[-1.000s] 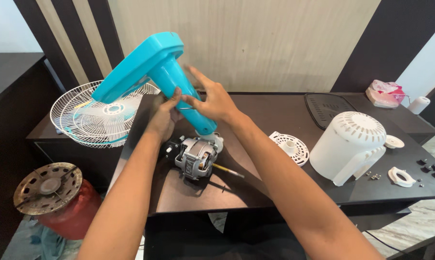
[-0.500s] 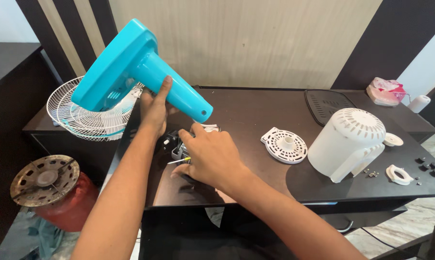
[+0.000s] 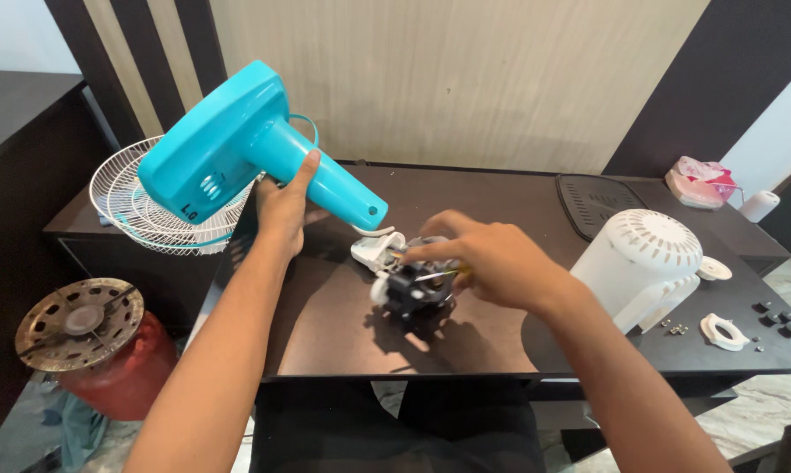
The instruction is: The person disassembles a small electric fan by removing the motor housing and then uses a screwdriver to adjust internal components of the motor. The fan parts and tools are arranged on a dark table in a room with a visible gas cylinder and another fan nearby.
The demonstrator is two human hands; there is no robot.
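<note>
My left hand grips the neck of a turquoise fan stand and holds it tilted above the left part of the dark table. My right hand is closed on a black fan motor with a white end piece, held just above the table's middle. A thin yellow-handled tool pokes out under the right fingers; whether they grip it I cannot tell.
A white wire fan grille lies at the table's left end. A white motor housing stands at the right, with a white ring, small screws and black buttons nearby. A red gas cylinder stands on the floor left.
My right hand left the stand's neck, dropped to the motor and lifted it. The left hand swung the turquoise stand up and left. The round white vented disc is gone from view.
</note>
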